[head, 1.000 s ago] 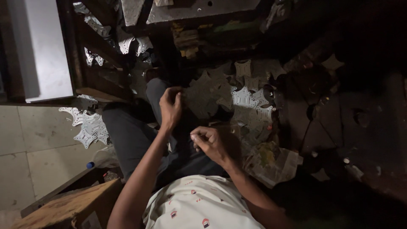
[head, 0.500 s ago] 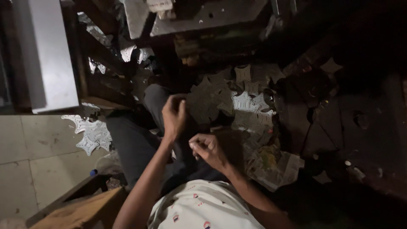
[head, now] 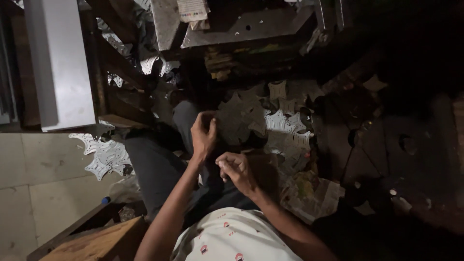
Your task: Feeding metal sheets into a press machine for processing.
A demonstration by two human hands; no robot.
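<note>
Our left hand [head: 203, 135] has lifted slightly toward the metal cutouts [head: 278, 123].
Its fingers pinch together, on what we cannot tell; our right hand [head: 237, 169], just below, is curled shut.

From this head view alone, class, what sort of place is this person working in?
Probably a small metal-stamping workshop: piles of flat punched metal blanks beyond the hands, more blanks on the tiled floor, and a heavy drilled steel plate of a machine above.
</note>
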